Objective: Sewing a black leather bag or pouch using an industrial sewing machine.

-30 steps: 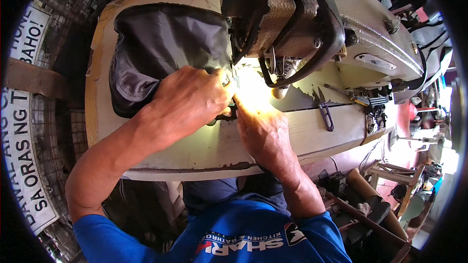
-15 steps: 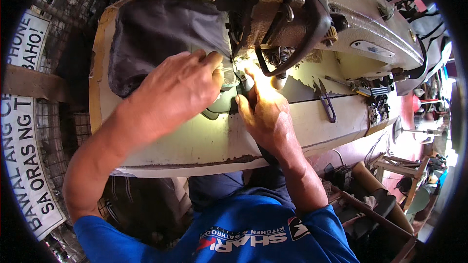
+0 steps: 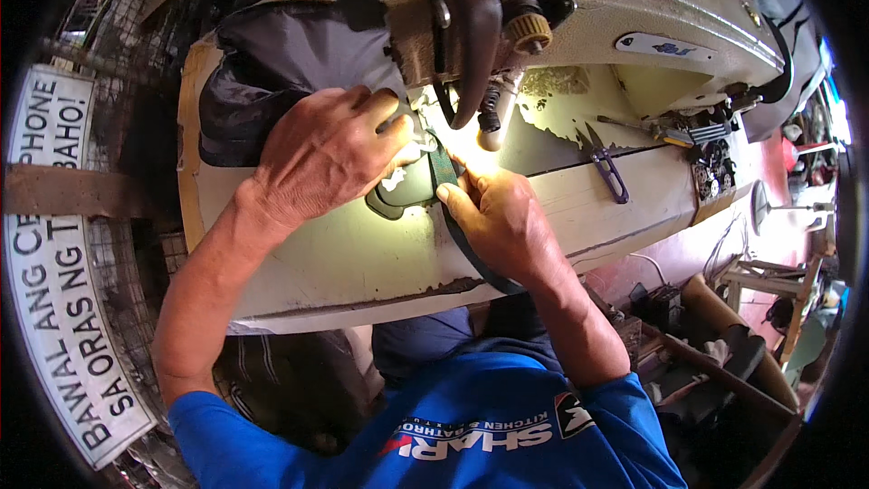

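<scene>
My left hand (image 3: pixel 321 154) lies flat on dark grey fabric (image 3: pixel 272 63), pressing it down on the sewing table beside the needle area. My right hand (image 3: pixel 498 217) pinches a dark green strap (image 3: pixel 445 172) that runs from under the presser foot back toward my body and over the table's front edge. A cream-coloured sewing machine (image 3: pixel 615 27) arches over both hands, its lamp lighting the spot between them. The needle itself is hidden behind the machine head.
Small thread snips (image 3: pixel 606 167) lie on the cream sewing table (image 3: pixel 362 263) to the right of my hands. A white sign with black letters (image 3: pixel 63 308) hangs on wire mesh at left. Cardboard tubes and clutter (image 3: pixel 715 335) fill the floor at right.
My head has moved closer to the machine. My left hand has slid right toward the needle. The strap now shows in my right fingers, which have drawn back slightly.
</scene>
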Tool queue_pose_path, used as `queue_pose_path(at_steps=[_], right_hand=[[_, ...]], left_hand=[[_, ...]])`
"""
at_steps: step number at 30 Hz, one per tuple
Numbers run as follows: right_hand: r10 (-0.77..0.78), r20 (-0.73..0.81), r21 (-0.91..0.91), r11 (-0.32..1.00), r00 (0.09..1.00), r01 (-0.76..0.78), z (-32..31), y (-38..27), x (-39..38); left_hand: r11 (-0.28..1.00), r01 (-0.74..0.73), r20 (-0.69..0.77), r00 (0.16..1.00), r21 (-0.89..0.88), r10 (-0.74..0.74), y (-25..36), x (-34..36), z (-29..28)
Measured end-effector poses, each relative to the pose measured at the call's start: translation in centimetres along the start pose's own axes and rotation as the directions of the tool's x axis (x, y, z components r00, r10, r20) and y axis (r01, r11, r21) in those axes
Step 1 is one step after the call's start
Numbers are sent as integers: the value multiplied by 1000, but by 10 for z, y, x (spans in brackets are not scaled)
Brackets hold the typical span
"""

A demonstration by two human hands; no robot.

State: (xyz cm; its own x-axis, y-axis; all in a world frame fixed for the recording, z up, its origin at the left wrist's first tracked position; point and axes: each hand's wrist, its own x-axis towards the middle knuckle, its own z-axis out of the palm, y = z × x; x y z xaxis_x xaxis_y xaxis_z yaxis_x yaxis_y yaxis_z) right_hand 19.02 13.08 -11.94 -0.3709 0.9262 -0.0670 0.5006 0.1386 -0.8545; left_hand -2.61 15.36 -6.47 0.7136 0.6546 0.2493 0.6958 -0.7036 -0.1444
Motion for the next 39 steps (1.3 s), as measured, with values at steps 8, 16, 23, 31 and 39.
queue_pose_path(at_steps=[8,16,23,31,39], right_hand=[[-4,32,-76,997,999,7,5,-8,-8],[-33,-1,-162,986,999,32,13,-8,-9],[11,76,-237,971,997,8,14,-11,-10],[-57,17,-134,989,998,59,11,-10,-10],[41,44,-149,988,998,-34,26,-19,-8]], left_hand=[[997,-68,245,968,19,62,-2,15,-16],[996,-89,228,970,25,81,13,10,-10],[959,-206,199,966,195,167,22,3,3],[969,-198,363,922,150,133,15,3,-7],[971,-153,418,906,183,64,29,6,-4]])
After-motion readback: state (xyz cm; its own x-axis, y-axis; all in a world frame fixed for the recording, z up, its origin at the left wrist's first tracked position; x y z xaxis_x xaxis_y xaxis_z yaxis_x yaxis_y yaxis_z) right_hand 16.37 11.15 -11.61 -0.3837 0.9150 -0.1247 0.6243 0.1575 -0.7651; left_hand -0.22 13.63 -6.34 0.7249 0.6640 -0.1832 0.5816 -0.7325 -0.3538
